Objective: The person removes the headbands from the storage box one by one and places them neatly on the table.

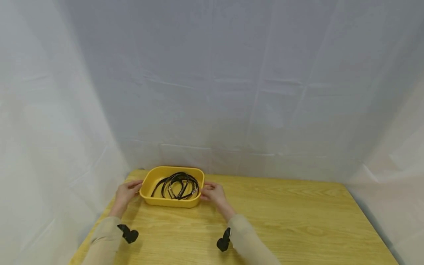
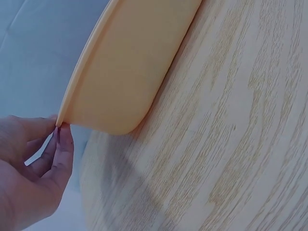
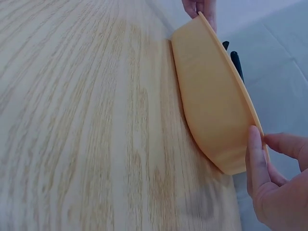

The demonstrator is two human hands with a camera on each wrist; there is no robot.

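I see one yellow tray (image 1: 155, 200) at the worktop's (image 1: 281, 221) far left corner, holding several black headbands (image 1: 177, 185), too tangled to count. My left hand (image 1: 126, 193) pinches its left rim; my right hand (image 1: 213, 194) pinches its right rim.

Both our arms reach forward, sleeved to the wrists. Our left hand (image 1: 125, 194) pinches the left rim of the yellow tray (image 1: 155, 200) with curled fingers (image 2: 61, 147); our right hand (image 1: 213, 194) grips its right rim, thumb against the outer wall.
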